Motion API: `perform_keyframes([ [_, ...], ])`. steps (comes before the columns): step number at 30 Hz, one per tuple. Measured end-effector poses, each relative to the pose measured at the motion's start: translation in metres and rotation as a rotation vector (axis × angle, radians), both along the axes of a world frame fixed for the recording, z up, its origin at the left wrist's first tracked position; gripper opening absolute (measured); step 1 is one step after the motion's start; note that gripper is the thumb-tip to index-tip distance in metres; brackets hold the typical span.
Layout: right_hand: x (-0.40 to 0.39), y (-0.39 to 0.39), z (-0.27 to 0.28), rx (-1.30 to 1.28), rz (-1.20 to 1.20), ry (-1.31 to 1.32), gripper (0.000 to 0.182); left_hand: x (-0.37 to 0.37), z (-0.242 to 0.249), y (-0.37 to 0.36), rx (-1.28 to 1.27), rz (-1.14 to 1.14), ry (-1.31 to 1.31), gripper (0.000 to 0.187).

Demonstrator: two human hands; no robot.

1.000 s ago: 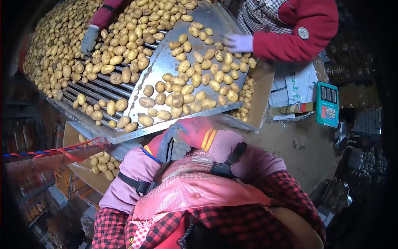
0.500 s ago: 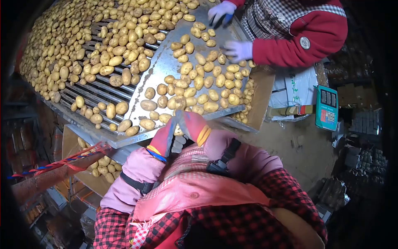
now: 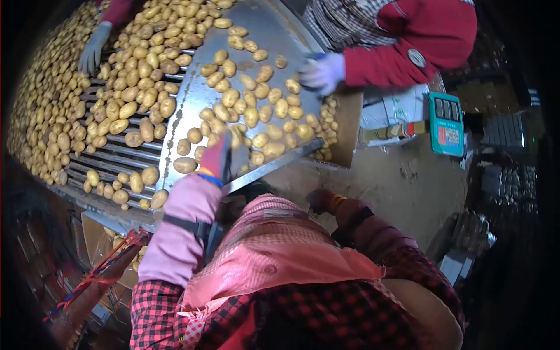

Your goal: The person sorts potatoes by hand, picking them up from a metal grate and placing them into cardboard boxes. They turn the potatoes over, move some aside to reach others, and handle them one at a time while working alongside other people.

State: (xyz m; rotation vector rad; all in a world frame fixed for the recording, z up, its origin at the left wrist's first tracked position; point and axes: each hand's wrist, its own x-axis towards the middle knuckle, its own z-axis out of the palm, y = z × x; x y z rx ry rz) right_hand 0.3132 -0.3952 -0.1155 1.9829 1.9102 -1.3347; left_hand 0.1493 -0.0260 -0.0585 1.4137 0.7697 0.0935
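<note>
My left hand [image 3: 220, 156], in a red and grey glove, is over the near edge of the metal tray [image 3: 265, 169], among potatoes [image 3: 251, 116]. Motion blurs its fingers, so their grip is unclear. Off to the right, below the tray, hangs my right hand [image 3: 322, 202] in shadow. Its fingers are too dark to make out, as is anything in them. Loose potatoes are spread across the tray, and more lie on the slatted rollers [image 3: 111, 157] to its left.
Across the tray, a co-worker's purple-gloved hand [image 3: 324, 73] is beside the potatoes. Another person's grey-gloved hand [image 3: 93, 49] reaches over the pile at upper left. A cardboard box [image 3: 349, 131] of potatoes adjoins the tray, with a green scale [image 3: 447, 123] farther right.
My hands, together at the tray edge before, have separated: left onto the tray, right outward and lower. The view has shifted, and a grey-gloved hand has appeared at upper left.
</note>
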Motion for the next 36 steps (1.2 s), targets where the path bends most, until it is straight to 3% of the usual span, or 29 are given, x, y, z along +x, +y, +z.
perform_keyframes([
  [1, 0.005, -0.011, -0.005, -0.011, 0.002, -0.014, 0.032, 0.01, -0.025, 0.009, 0.444, -0.02, 0.115, 0.038],
  [3, 0.012, -0.04, -0.024, 0.101, 0.046, -0.112, 0.026, 0.02, -0.027, 0.053, 0.254, 0.143, -0.114, 0.03],
  [4, 0.009, -0.052, -0.027, 0.051, -0.171, -0.037, 0.024, 0.026, -0.026, 0.075, 0.162, 0.216, -0.233, 0.026],
  [5, 0.005, -0.062, -0.026, 0.026, -0.397, 0.043, 0.021, 0.025, -0.017, 0.077, 0.292, 0.225, -0.271, 0.033],
  [7, -0.006, -0.072, -0.019, -0.39, -1.329, 0.56, 0.021, 0.022, 0.002, 0.082, 0.565, 0.262, -0.326, 0.053],
  [8, -0.015, -0.074, -0.014, -0.41, -1.412, 0.555, 0.022, 0.026, 0.049, 0.048, 0.278, 0.407, -0.282, 0.064],
  [9, -0.022, -0.077, -0.008, -0.43, -1.492, 0.544, 0.023, 0.016, 0.062, 0.029, 0.604, 0.181, -0.075, 0.066],
  [10, -0.029, -0.083, -0.006, -0.452, -1.572, 0.528, 0.024, 0.006, 0.056, 0.011, 0.697, 0.019, -0.111, 0.064],
  [12, -0.049, -0.115, -0.02, -0.447, -1.476, 0.433, 0.028, -0.014, 0.052, -0.024, 0.978, -0.172, -0.122, 0.058],
  [13, -0.059, -0.133, -0.025, -0.447, -1.432, 0.388, 0.031, -0.024, 0.051, -0.033, 0.958, -0.174, -0.122, 0.056],
  [16, -0.051, -0.177, -0.026, -0.148, -1.266, -0.18, 0.03, -0.046, 0.044, -0.054, 0.814, -0.092, -0.145, 0.048],
  [18, -0.004, -0.155, 0.01, -0.012, -1.217, -0.54, 0.04, -0.057, 0.064, -0.068, 0.866, -0.113, -0.117, 0.043],
  [20, 0.051, -0.121, 0.038, 0.277, -1.155, -0.688, 0.042, -0.074, 0.064, -0.077, 0.704, -0.096, -0.118, 0.042],
  [22, 0.095, -0.051, 0.087, 0.31, -0.99, -0.674, 0.038, -0.077, 0.068, -0.082, 0.632, -0.069, -0.109, 0.04],
  [25, 0.161, 0.033, 0.044, -0.064, -0.459, -0.68, 0.039, -0.071, 0.082, -0.099, 0.604, 0.031, -0.035, 0.037],
  [29, 0.198, 0.089, -0.025, -0.395, 0.035, -0.761, 0.039, -0.053, 0.095, -0.122, 0.672, 0.039, 0.112, 0.036],
  [32, 0.207, 0.095, -0.058, -0.477, 0.153, -0.749, 0.039, -0.056, 0.093, -0.139, 0.549, 0.123, 0.21, 0.036],
  [36, 0.211, 0.092, -0.07, -0.518, 0.16, -0.732, 0.039, -0.056, 0.091, -0.151, 0.576, 0.192, 0.236, 0.036],
])
